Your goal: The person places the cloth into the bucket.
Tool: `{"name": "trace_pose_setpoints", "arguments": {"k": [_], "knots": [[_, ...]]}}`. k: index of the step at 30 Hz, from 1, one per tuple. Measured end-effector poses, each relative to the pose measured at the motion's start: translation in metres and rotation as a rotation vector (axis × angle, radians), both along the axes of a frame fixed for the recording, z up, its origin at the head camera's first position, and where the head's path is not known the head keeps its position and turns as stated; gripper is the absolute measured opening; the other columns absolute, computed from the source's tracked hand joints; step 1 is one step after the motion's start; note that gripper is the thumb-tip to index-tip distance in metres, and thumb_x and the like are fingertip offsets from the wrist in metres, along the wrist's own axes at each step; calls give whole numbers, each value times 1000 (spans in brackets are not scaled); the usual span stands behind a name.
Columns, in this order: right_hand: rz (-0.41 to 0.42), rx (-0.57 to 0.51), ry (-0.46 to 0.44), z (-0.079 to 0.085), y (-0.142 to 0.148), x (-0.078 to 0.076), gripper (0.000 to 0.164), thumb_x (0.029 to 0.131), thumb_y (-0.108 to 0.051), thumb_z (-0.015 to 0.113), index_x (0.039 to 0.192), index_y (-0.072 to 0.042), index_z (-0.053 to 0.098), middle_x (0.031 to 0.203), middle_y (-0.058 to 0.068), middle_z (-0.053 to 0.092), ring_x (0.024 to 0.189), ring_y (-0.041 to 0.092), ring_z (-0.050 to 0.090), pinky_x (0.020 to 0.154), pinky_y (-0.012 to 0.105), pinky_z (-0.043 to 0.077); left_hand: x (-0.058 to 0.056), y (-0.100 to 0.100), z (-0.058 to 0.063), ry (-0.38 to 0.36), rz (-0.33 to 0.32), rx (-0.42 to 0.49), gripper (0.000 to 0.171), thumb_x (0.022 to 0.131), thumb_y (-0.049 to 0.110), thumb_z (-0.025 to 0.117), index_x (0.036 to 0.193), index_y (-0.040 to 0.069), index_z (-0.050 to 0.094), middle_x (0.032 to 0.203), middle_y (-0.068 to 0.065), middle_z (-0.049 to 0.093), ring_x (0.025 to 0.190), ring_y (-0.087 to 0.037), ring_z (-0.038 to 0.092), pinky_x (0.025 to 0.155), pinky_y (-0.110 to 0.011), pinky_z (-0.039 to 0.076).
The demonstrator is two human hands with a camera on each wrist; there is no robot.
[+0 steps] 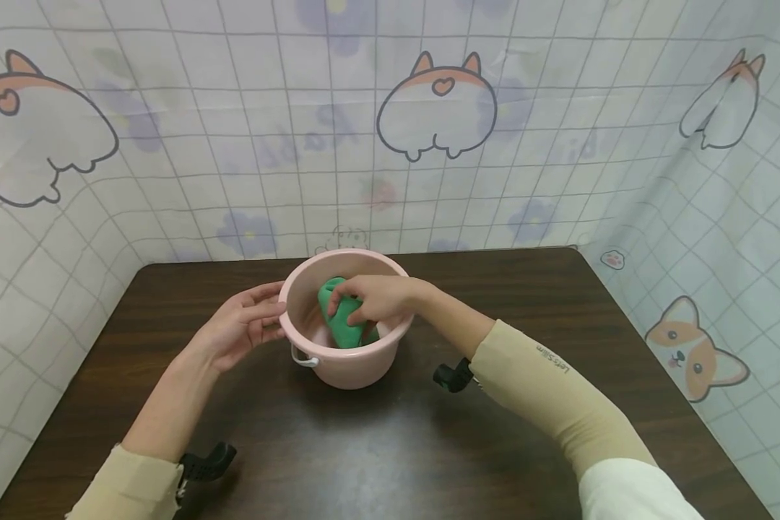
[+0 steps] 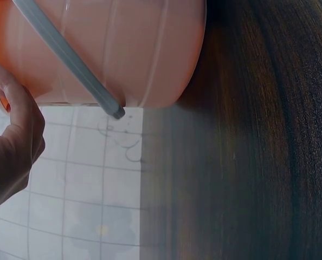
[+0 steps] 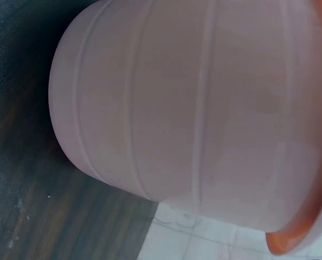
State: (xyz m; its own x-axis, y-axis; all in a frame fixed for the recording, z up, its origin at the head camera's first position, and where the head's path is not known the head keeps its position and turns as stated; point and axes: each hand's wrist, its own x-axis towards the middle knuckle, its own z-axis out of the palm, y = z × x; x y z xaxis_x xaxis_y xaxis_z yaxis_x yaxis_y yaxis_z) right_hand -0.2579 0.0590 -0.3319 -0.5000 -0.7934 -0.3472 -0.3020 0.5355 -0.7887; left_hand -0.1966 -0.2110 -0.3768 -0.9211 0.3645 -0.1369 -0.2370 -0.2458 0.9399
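A pink bucket point(image 1: 354, 368) stands upright near the back of the table, and its side fills much of both wrist views. My left hand point(image 1: 243, 325) grips the rim at the bucket's left side; the left wrist view shows a finger of that hand point(image 2: 20, 130) against the lip. Inside the bucket is a folded green cloth point(image 1: 346, 328). My right hand point(image 1: 380, 297) reaches over the right rim and holds the cloth with curled fingers, some of them hidden. In the right wrist view the hand is out of sight behind the bucket's wall point(image 3: 166, 108).
The bucket's pale handle point(image 2: 69, 54) hangs down outside its wall. Under it lies a dark wooden table point(image 1: 364, 455). A white tiled-pattern sheet point(image 1: 338, 180) with cartoon dogs rises behind and beside the table. Black wrist mounts point(image 1: 211, 462) stick out from both forearms.
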Motion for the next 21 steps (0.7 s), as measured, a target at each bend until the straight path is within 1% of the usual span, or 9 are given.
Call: {"name": "trace_pose_setpoints", "arguments": {"k": [4, 6, 8, 11, 13, 14, 18, 20, 21], "knots": [[-12, -8, -73, -5, -6, 2, 29, 100, 3, 61, 129, -1, 59, 130, 11, 50, 94, 23, 66, 85, 47, 60, 4, -2, -1, 0, -1, -14, 61, 105, 0, 55, 155, -9, 21, 126, -8, 64, 94, -15, 69, 76, -27, 59], [-14, -8, -60, -7, -7, 3, 29, 100, 3, 63, 128, -2, 60, 129, 11, 50, 91, 24, 67, 83, 47, 60, 5, -2, -1, 3, -6, -17, 62, 104, 1, 56, 155, -9, 21, 127, -8, 64, 94, -15, 70, 76, -27, 59], [-8, 6, 3, -7, -8, 4, 29, 99, 1, 66, 127, -3, 62, 127, 10, 52, 87, 22, 66, 79, 43, 61, 5, -2, 0, 3, -9, -14, 62, 104, 1, 57, 155, -9, 22, 127, -8, 64, 93, -15, 70, 76, -27, 59], [14, 47, 138, -6, -7, 5, 30, 97, -4, 71, 126, -7, 65, 124, 7, 57, 81, 21, 65, 74, 36, 60, 5, -2, 0, 5, -12, -4, 61, 104, 0, 57, 154, -9, 24, 125, -9, 65, 91, -15, 70, 76, -27, 59], [27, 70, 233, -3, -6, 6, 30, 96, -7, 74, 125, -10, 67, 123, 4, 60, 87, 19, 63, 79, 31, 56, 4, -2, 0, 6, -12, 3, 59, 104, -1, 56, 153, -9, 25, 124, -9, 65, 90, -15, 69, 76, -27, 59], [28, 74, 265, -1, -6, 6, 29, 96, -9, 74, 124, -11, 67, 122, 4, 61, 92, 19, 63, 82, 30, 54, 4, -2, 0, 7, -12, 6, 59, 104, -1, 56, 153, -9, 25, 123, -10, 65, 90, -15, 69, 76, -27, 60], [14, 45, 344, 5, -1, 7, 26, 96, -11, 74, 122, -11, 68, 124, 6, 63, 111, 20, 59, 94, 27, 48, 3, -3, -2, 14, -12, -10, 57, 104, -1, 56, 152, -8, 27, 123, -11, 64, 89, -14, 70, 78, -27, 60], [-20, -3, 349, 7, 3, 7, 25, 97, -10, 72, 122, -8, 68, 124, 11, 63, 111, 22, 62, 95, 29, 50, 3, -3, -5, 23, -16, -23, 56, 105, 1, 56, 152, -6, 28, 125, -10, 63, 91, -14, 69, 78, -28, 60], [-42, -32, 354, 8, 6, 8, 25, 97, -10, 71, 121, -7, 68, 124, 11, 64, 111, 22, 63, 96, 29, 50, 3, -4, -6, 28, -19, -29, 54, 106, 3, 55, 152, -6, 29, 125, -10, 63, 91, -14, 69, 79, -28, 59]]}}
